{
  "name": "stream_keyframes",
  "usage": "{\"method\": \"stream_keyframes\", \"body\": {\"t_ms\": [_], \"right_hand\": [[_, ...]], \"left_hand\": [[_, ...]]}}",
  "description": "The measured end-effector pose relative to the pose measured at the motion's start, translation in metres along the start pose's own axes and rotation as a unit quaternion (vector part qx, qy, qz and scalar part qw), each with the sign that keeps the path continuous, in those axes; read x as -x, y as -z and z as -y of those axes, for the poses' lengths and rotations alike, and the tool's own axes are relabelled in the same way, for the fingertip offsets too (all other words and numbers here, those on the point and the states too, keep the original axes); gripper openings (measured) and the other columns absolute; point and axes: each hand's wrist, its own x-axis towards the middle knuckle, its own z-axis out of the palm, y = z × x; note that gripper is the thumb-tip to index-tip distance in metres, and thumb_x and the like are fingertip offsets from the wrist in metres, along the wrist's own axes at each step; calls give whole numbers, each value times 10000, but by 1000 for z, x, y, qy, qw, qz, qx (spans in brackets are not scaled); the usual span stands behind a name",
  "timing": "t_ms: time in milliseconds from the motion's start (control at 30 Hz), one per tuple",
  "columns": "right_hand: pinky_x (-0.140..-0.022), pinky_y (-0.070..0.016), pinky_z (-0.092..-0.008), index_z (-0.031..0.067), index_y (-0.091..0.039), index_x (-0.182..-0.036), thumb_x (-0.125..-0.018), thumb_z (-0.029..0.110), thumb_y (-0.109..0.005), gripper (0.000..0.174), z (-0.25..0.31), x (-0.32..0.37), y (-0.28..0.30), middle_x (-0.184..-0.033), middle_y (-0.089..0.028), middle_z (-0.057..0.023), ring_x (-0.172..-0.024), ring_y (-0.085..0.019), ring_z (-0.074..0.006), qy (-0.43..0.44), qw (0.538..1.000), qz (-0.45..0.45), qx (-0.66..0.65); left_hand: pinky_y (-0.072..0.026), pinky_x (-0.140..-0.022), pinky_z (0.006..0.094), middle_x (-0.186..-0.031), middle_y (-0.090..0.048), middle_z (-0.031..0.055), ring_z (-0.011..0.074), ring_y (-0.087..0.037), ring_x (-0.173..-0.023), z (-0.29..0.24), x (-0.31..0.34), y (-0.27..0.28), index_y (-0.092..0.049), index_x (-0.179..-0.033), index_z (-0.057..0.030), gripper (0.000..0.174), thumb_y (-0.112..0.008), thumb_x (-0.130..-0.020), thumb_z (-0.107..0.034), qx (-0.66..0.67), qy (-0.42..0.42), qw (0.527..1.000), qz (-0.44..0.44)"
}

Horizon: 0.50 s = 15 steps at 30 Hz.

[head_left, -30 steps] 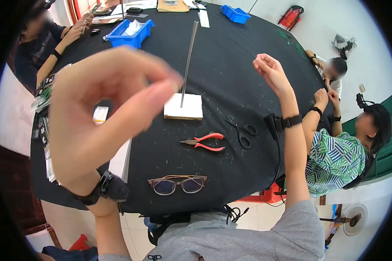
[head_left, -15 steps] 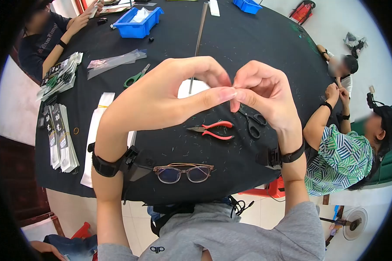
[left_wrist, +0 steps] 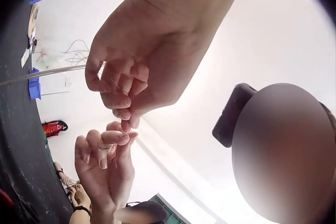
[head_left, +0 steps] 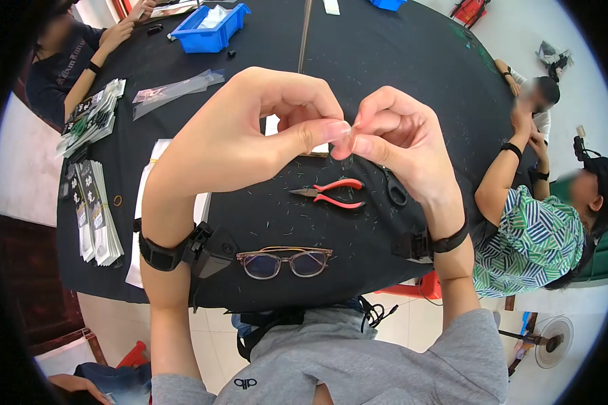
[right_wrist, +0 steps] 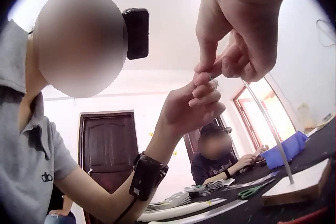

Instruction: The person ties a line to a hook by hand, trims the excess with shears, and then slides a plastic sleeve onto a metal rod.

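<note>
Both hands meet in front of the chest, above the table. My left hand (head_left: 240, 138) pinches with thumb and forefinger, its tip right beside the fingertips of my right hand (head_left: 409, 145), which also pinches. A fine, almost clear strand shows as faint glints at the fingers; cannot tell its exact kind. In the left wrist view the right hand (left_wrist: 105, 169) sits just below the left hand (left_wrist: 152, 61). Beneath the hands lie red-handled pliers (head_left: 341, 183) and black scissors (head_left: 397, 196), partly hidden. A rod (head_left: 305, 40) stands in a white block (right_wrist: 299, 184).
Glasses (head_left: 284, 264) lie near the front edge. To the left are packets (head_left: 91, 216), a white strip bundle (head_left: 142, 229) and a clear sleeve (head_left: 179, 91). Behind stands a blue bin (head_left: 206, 39). Other people sit around the black table (head_left: 263, 223), which has scattered thread bits.
The hands were apart, the left close to the camera and the right off to the side. They came together at the fingertips and have since shifted slightly.
</note>
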Motion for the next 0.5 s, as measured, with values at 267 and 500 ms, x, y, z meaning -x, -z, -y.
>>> {"method": "stream_keyframes", "body": {"t_ms": [267, 500], "right_hand": [[-776, -504, -288, 7, -597, -1092, -956, 191, -549, 234, -19, -1, 6, -1008, -673, -92, -914, -629, -146, -6, 999, -30, 45], [-854, -488, -336, -44, -554, -1176, -1014, 272, -411, 383, -35, 0, 0, -1038, -652, -166, -930, -638, -223, -65, 988, 46, -130]], "left_hand": [[-422, -603, 219, -797, -636, 21, 62, -514, -666, 0, -1, 6, -655, -867, -5, 201, -630, -894, -202, -31, -2, 999, -21], [-418, -618, 214, -767, -606, 8, 63, -515, -673, 2, -3, 5, -644, -862, 12, 180, -624, -892, -164, 21, -4, 1000, -14]]}}
